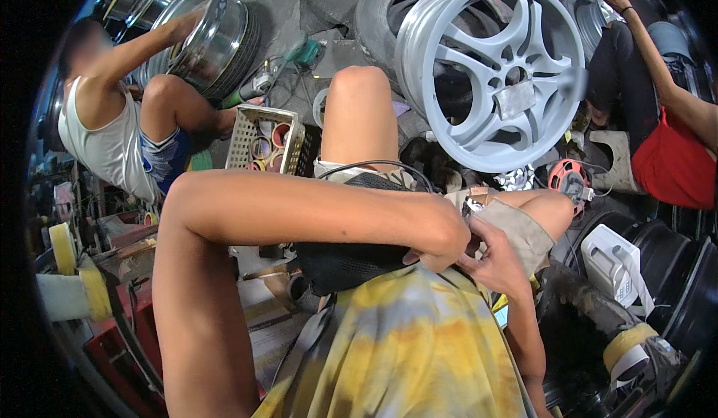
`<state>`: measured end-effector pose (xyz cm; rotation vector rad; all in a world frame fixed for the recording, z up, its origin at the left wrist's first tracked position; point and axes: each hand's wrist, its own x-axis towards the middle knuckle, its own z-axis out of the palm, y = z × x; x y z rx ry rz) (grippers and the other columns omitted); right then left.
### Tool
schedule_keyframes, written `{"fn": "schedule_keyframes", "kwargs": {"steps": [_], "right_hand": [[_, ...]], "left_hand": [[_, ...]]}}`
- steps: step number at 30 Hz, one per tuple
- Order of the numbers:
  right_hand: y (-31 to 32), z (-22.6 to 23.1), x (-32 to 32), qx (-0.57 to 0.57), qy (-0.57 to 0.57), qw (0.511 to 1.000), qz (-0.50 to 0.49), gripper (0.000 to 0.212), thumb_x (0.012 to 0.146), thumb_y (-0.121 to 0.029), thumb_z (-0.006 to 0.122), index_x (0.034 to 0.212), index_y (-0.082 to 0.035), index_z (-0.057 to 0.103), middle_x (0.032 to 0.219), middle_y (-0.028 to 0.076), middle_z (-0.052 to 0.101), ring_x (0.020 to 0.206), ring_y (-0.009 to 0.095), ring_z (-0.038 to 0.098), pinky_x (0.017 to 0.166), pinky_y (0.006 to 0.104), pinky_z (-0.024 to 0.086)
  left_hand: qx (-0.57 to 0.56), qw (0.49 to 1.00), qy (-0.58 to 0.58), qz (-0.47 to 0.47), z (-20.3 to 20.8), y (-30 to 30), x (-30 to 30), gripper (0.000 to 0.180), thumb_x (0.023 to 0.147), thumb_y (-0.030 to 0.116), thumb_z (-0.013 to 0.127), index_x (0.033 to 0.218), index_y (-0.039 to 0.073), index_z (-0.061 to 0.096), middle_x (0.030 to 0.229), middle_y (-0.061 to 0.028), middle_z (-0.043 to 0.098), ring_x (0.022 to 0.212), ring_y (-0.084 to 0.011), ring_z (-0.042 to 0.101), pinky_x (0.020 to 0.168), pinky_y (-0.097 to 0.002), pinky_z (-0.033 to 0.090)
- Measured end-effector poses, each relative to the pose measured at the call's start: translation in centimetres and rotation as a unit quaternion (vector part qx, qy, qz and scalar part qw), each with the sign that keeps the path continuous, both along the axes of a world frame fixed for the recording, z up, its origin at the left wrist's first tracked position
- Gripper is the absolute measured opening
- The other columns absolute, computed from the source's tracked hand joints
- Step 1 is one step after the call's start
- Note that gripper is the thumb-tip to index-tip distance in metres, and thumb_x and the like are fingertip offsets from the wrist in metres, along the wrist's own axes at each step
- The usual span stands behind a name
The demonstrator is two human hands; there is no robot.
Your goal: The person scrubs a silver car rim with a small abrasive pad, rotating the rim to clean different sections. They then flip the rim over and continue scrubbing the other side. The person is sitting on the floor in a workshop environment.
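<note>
Close together above my lap, my left hand (pixel 443 235) and my right hand (pixel 495 259) meet with bent fingers. The left is turned inward, its fingers mostly hidden behind its own wrist. My right thumb and fingers pinch at a small spot beside it; what they hold is too small to make out. Just beyond my fingers, something small and shiny (pixel 473 206) shows at the edge of my beige shorts (pixel 512 227). A black mesh bag (pixel 351 268) with a thin strap lies across my lap, under my left forearm.
A grey spoked wheel rim (pixel 542 74) stands ahead, a greyish patch (pixel 516 100) on its hub. A plastic basket (pixel 243 137) holds tape rolls. Two people sit nearby, at left beside chrome rims (pixel 217 36) and at right in red. A white box-shaped device (pixel 609 264) and red cable reel (pixel 570 182) are right.
</note>
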<state>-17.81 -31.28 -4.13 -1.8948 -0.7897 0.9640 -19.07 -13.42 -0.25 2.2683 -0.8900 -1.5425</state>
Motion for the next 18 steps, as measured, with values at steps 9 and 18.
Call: {"fn": "schedule_keyframes", "kwargs": {"steps": [9,18], "right_hand": [[-1.5,-1.1,-1.8,-0.071,0.019,0.997,-0.021,0.032,0.077,-0.015,0.077,0.100,0.003,0.063,0.081,0.011,0.059,0.071,0.023,0.057,0.063,0.0342,0.047],[-2.0,-2.2,-1.0,-0.044,0.004,0.997,-0.061,0.031,0.078,-0.014,0.079,0.102,0.000,0.066,0.080,0.006,0.055,0.070,0.015,0.053,0.064,0.0293,0.044]], "left_hand": [[-0.072,0.992,-0.075,0.065,0.0,-0.4,-0.6,0.027,0.077,0.022,0.069,0.087,-0.003,0.073,0.084,-0.0238,0.071,0.080,-0.0397,0.070,0.072,-0.0468,0.056],[-0.137,0.945,-0.125,0.270,0.3,7.1,-0.5,0.017,0.082,0.018,0.069,0.091,0.004,0.074,0.083,-0.0183,0.070,0.082,-0.0377,0.068,0.076,-0.0463,0.053]]}}
